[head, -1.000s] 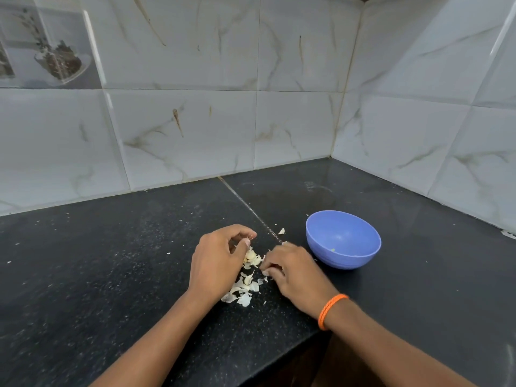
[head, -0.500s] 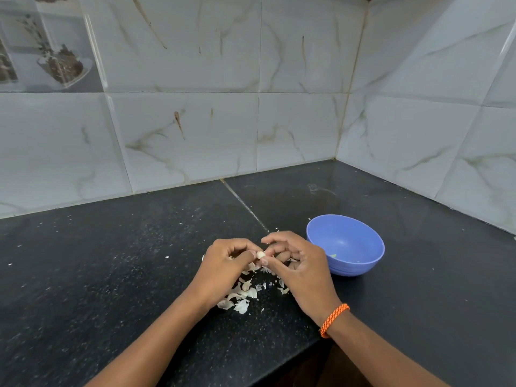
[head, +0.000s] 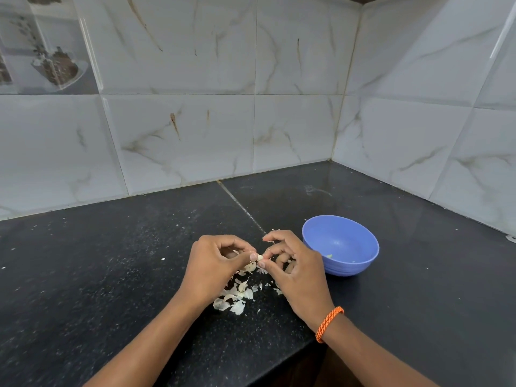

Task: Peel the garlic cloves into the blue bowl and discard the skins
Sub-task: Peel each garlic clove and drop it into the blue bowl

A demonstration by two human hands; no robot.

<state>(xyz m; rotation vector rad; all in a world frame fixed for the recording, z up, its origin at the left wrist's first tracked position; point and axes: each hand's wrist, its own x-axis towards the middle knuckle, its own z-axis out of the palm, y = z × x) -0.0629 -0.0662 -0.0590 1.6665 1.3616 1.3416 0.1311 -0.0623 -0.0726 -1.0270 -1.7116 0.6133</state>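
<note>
A small pale garlic clove (head: pixel 260 257) is held just above the black counter between both hands. My left hand (head: pixel 215 268) pinches it from the left with thumb and fingers curled. My right hand (head: pixel 296 268), with an orange band on the wrist, pinches it from the right. Under and in front of the hands lies a pile of white garlic skins (head: pixel 237 296). The blue bowl (head: pixel 340 244) stands just right of my right hand; only a few tiny bits show inside it.
The black stone counter (head: pixel 111 275) runs into a corner of white marble-look tiled walls (head: pixel 178 135). Its front edge drops away below my right wrist. Small skin flecks are scattered over the counter on the left.
Both hands came up off the skin pile and met around one clove; the right hand rose from the counter to pinch it against the left.
</note>
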